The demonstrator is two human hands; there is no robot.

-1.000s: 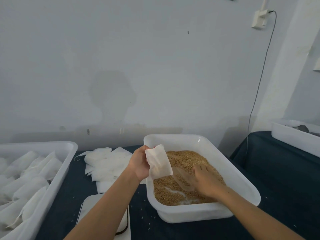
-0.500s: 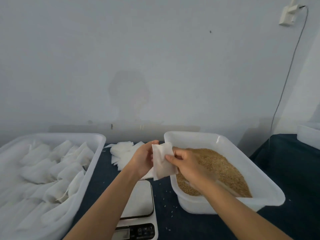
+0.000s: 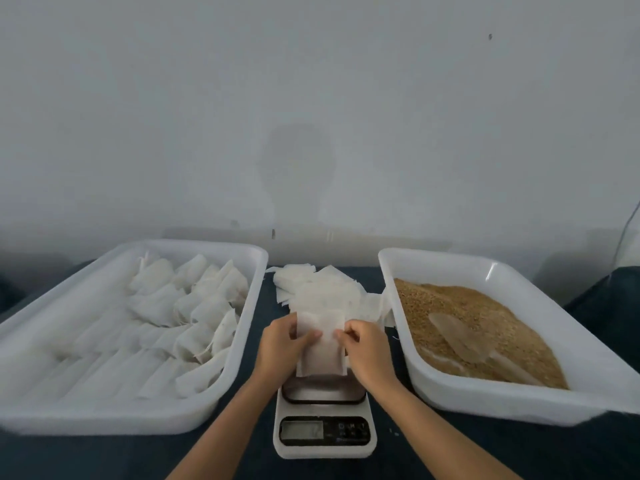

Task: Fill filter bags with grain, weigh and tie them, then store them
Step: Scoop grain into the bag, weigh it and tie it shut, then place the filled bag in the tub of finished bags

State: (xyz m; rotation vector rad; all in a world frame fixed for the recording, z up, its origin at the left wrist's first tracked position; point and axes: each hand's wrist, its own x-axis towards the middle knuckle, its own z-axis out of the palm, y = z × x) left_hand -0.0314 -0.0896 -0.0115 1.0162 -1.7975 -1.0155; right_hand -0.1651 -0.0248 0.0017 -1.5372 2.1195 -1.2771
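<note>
Straight ahead in the head view, both hands meet over a small kitchen scale (image 3: pixel 322 434) that sits on the dark-covered table (image 3: pixel 450 459). The left hand (image 3: pixel 280 348) and the right hand (image 3: pixel 367 351) hold one white filter bag (image 3: pixel 320 348) between them, upright, with its lower edge down at the scale's metal platform (image 3: pixel 323 391) — whether it actually rests there or hangs just above, I cannot tell. The left hand's fingers (image 3: pixel 310 336) curl onto the bag's left side with the thumb across its front; the right hand's fingers (image 3: pixel 343 332) pinch the bag's right edge near the top. So both sets of fingers are clamped on the bag, not spread.

Behind the hands, a loose heap of flat empty bags (image 3: pixel 322 289) lies on the table between the two white tubs.

The left tub (image 3: pixel 114 419) is wide and shallow (its near rim blurs in this frame) and holds many filled bags (image 3: pixel 194 306) lying in rough rows, mostly toward its right and far side.

The right tub (image 3: pixel 491 400) holds golden-brown grain (image 3: pixel 464 313), banked higher toward its far side. A clear plastic scoop (image 3: pixel 457 336) lies on the grain, partly sunk in, well apart from either hand.

The scale's display (image 3: pixel 301 430) faces the camera, but its reading is too blurred to make out. Behind everything stands a plain pale wall (image 3: pixel 311 116) with a faint darker patch on it.
</note>
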